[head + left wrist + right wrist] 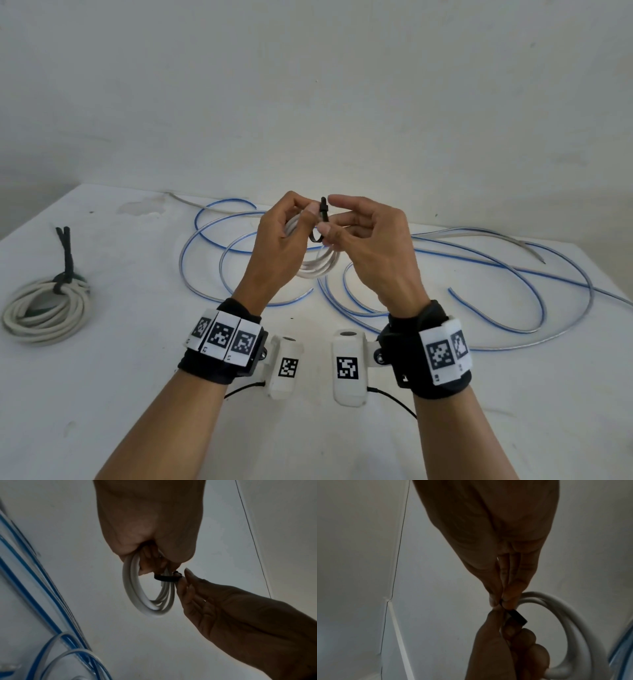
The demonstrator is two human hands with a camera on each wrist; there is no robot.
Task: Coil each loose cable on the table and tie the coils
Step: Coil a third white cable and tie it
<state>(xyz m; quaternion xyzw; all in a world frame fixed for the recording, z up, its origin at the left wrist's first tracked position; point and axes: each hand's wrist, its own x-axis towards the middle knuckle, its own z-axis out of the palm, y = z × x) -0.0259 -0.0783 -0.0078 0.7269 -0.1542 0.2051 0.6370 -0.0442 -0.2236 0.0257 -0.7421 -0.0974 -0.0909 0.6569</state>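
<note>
Fingers [310, 214] of the left hand [274, 236] are curled round a small white coil [317, 267], holding it up above the middle of the desk [137, 394]; right hand [373, 246] pinches the black tie [318, 228] wrapped around that coil between thumb and fingertip, the other fingers fanned loosely. From the left wrist the tie crosses the coil's strands. Below, a blue-striped clear cable [479, 274] sprawls loose from the desk's far edge toward the right edge. By the left edge lies a thicker white coil [44, 308], bound with a black strap [65, 267].
</note>
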